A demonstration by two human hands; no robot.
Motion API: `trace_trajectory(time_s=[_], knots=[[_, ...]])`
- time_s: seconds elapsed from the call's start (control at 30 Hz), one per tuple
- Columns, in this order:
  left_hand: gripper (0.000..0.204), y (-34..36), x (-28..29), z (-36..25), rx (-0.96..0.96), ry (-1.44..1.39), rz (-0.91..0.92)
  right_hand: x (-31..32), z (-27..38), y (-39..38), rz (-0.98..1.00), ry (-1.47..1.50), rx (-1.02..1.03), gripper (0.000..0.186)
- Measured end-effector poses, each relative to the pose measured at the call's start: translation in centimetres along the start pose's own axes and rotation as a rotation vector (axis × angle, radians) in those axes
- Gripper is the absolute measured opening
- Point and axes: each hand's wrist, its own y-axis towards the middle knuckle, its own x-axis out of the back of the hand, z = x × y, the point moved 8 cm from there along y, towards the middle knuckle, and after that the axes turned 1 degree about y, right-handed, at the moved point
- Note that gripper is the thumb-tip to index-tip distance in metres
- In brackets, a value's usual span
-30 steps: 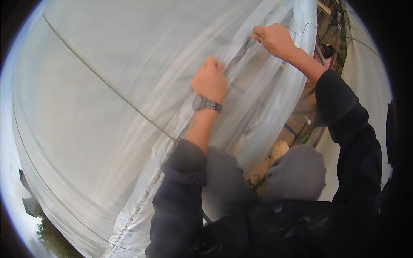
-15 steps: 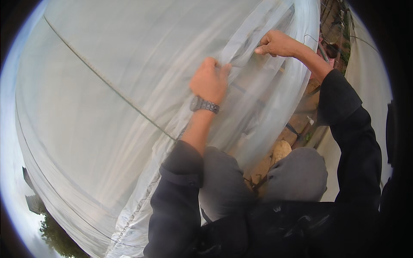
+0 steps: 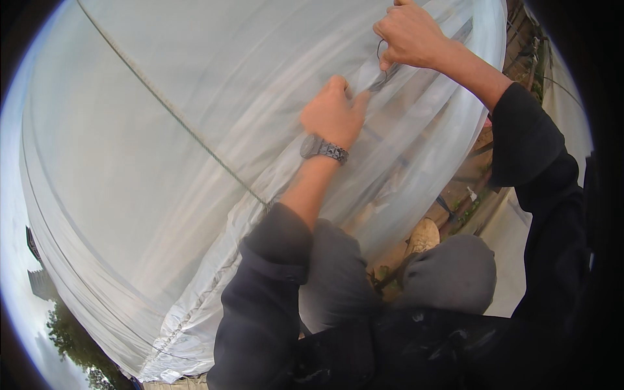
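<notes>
My left hand, with a watch on the wrist, is closed on the gathered edge of a translucent plastic sheet. Just up and right of it, my right hand has curled fingers round a thin dark wire, which loops down beside its thumb to the gathered plastic near my left fingertips. Loose pale folds of plastic hang to the right of both hands.
A cord crosses the sheet diagonally. My bent knee and shoe are below, over earth with sticks and small plants. Another pale sheet stands at right. A corrugated roof, trees and sky show at far left.
Compared with the earlier frames, both hands have moved a little to the right, and my left hand slightly up. My right hand dipped, then rose again, now with a wire loop at its fingers.
</notes>
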Motion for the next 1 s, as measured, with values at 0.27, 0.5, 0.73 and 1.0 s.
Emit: trace_trajectory(time_s=[0.27,0.5,0.73,1.0], knots=[[0.039,-0.1,0.0,-0.5,-0.031,-0.020,-0.035,-1.3,-1.2,-4.6,0.030,0.071,-0.292,0.060],[0.045,0.4,-0.4,-0.8,0.015,0.014,0.088,-3.5,-2.1,-7.1,0.171,0.279,-0.610,0.064],[0.053,3.4,-2.6,-3.3,0.019,-0.067,0.081,-5.8,-2.3,-7.5,0.188,0.389,-0.588,0.066],[0.047,4.0,-2.5,-4.1,0.052,-0.026,0.173,-6.9,-3.5,-8.6,0.278,0.628,-0.744,0.074]])
